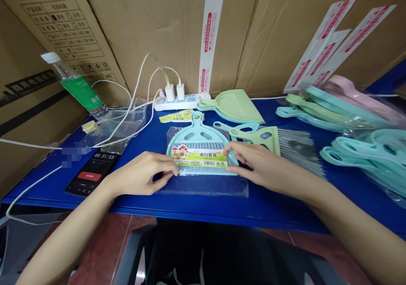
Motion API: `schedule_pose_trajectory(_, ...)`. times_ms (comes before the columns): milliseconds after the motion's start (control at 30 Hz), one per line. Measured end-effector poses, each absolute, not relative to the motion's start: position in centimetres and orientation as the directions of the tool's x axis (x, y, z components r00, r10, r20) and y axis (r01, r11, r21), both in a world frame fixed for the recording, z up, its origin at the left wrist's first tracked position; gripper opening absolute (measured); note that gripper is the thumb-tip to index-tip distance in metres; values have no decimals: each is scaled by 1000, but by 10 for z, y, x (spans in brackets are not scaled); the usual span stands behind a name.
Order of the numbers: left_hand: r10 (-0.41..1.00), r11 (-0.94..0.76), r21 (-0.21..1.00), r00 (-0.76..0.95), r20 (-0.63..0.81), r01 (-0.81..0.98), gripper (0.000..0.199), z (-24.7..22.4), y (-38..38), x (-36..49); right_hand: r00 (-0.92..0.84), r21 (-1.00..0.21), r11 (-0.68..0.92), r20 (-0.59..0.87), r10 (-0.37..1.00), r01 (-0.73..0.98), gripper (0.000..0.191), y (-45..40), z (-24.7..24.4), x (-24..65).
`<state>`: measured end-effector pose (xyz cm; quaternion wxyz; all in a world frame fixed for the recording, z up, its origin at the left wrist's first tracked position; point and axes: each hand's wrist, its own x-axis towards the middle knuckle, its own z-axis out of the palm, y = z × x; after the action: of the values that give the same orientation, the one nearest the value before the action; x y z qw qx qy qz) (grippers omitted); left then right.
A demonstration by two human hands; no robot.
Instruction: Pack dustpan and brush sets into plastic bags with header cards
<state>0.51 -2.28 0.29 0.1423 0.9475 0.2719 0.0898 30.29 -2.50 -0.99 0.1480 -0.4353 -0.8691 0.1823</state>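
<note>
A light-blue dustpan and brush set (199, 136) lies flat on the blue table (139, 206), on or in a clear plastic bag (206, 187). Across its lower part runs a printed label strip (203, 157). My left hand (147, 173) pinches the strip's left end and the edge there, thumb and forefinger together. At the right end, my right hand (245, 160) grips the label and the dustpan's edge between thumb and fingers. Just behind the set lie more label strips (177, 116).
Green dustpans (236, 105) and brushes (263, 138) lie behind and right. Several wrapped sets (345, 103) are stacked at far right. A phone (93, 171), a bottle (80, 88), cables and a power strip (190, 103) stand left and back. Cardboard boxes (165, 31) wall the rear.
</note>
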Motion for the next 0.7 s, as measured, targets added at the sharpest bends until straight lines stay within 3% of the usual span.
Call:
schedule_pose_trajectory(133, 552, -791, 353, 832, 58, 500, 23, 5, -22, 3, -581, -463, 544, 74, 810, 700, 4, -24, -9, 304)
schedule_pose_trajectory(433, 560, -751, 383, 826, -63, 538, 42, 10, -24, -6, -598, -482, 541, 43, 801, 690, 14, -20, -12, 306)
schedule_pose_trajectory(567, 564, -734, 404, 821, -87, 546, 31, 10, -26, -6, -604, -479, 551, 53, 795, 683, 15, -20, -12, 307)
schedule_pose_trajectory(700, 550, -752, 426, 835, -14, 503, 13, 7, -24, -3, -606, -479, 551, 49, 794, 683, 16, -20, -13, 307)
